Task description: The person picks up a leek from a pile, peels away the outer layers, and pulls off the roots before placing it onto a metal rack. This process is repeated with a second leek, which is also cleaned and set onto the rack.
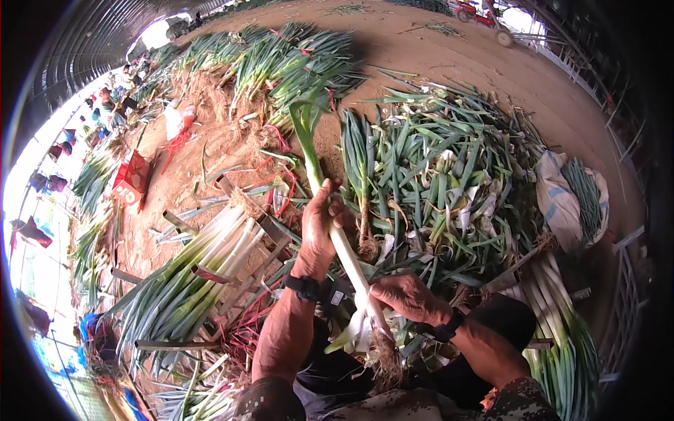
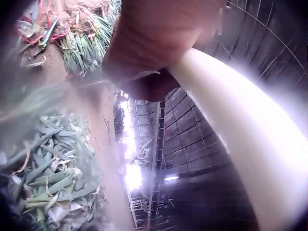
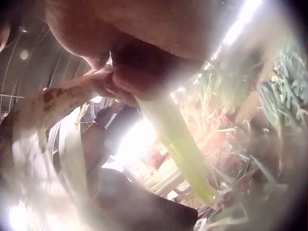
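A long green onion (image 1: 349, 259) slants across my front, its green leaves pointing away and its stringy roots (image 1: 386, 358) hanging toward my lap. My left hand (image 1: 318, 228) grips it around the middle of the stalk. Lower down, near the root end, my right hand (image 1: 411, 297) pinches an outer layer between thumb and finger. Loose pale strips (image 1: 354, 330) splay out there. In the right wrist view a soil-stained strip (image 3: 67, 98) runs from the pinching fingertips. The white stalk (image 2: 250, 130) fills the right side of the left wrist view.
Trimmed onions (image 1: 200, 263) lie across a low stake rack at my left, another bunch (image 1: 554, 316) at my right. A large leafy heap (image 1: 449, 175) spreads ahead, beside a white sack (image 1: 554, 200). Farther off are tied bundles (image 1: 288, 67) and a red box (image 1: 131, 179).
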Demonstrator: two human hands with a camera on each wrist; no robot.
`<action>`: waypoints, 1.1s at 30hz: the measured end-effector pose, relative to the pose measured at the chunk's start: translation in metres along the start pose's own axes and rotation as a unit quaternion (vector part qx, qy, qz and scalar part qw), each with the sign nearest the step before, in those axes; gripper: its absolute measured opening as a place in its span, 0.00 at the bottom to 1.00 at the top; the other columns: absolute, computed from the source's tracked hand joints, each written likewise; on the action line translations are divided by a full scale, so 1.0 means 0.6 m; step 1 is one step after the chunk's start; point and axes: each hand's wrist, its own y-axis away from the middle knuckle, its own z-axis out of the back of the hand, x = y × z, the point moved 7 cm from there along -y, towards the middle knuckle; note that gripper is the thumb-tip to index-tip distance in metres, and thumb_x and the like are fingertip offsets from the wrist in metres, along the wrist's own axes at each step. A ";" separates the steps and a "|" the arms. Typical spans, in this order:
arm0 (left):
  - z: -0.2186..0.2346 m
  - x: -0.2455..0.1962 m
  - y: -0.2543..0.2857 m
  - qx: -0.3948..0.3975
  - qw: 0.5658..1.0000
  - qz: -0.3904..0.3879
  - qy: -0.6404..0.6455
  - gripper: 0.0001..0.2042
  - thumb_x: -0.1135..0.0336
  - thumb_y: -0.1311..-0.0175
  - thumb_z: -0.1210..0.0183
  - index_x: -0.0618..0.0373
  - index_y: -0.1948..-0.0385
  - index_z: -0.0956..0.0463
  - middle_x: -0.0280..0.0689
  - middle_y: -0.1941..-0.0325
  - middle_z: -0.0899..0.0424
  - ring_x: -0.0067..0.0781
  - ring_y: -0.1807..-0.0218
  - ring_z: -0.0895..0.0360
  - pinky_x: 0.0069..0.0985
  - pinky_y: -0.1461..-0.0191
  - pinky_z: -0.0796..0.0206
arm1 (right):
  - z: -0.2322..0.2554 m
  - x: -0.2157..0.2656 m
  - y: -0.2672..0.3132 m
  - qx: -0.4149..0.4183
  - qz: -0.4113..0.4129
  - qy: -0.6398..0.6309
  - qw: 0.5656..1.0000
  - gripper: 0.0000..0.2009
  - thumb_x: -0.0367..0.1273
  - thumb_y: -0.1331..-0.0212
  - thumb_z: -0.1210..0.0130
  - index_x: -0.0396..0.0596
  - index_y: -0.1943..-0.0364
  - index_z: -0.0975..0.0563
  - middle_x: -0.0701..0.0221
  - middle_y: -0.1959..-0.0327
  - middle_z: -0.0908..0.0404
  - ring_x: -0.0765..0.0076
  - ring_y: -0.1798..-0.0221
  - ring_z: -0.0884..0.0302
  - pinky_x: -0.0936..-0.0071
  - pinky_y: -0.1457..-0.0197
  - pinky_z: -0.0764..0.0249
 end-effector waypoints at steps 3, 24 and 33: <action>0.035 -0.034 -0.022 -0.054 0.997 -0.053 -0.022 0.11 0.56 0.28 0.45 0.52 0.57 0.27 0.24 0.83 0.37 0.19 0.86 0.40 0.21 0.80 0.44 | 0.025 -0.013 0.052 -0.031 0.005 0.101 0.994 0.12 0.35 0.31 0.45 0.40 0.59 0.17 0.61 0.74 0.17 0.68 0.74 0.19 0.70 0.71 0.27; 0.120 -0.109 -0.039 -0.275 0.919 -0.269 -0.085 0.15 0.56 0.31 0.42 0.54 0.74 0.30 0.31 0.85 0.31 0.26 0.84 0.32 0.24 0.80 0.37 | 0.076 -0.001 0.303 0.008 -0.071 0.280 0.957 0.15 0.38 0.40 0.36 0.40 0.58 0.17 0.62 0.58 0.14 0.64 0.65 0.14 0.70 0.63 0.20; 0.088 -0.080 -0.022 -0.243 0.932 -0.267 -0.021 0.13 0.54 0.29 0.43 0.55 0.65 0.28 0.32 0.80 0.28 0.26 0.81 0.32 0.25 0.76 0.36 | 0.043 -0.137 0.097 -0.085 -0.220 -0.105 0.966 0.34 0.39 0.37 0.38 0.44 0.30 0.38 0.63 0.49 0.18 0.75 0.58 0.18 0.75 0.57 0.22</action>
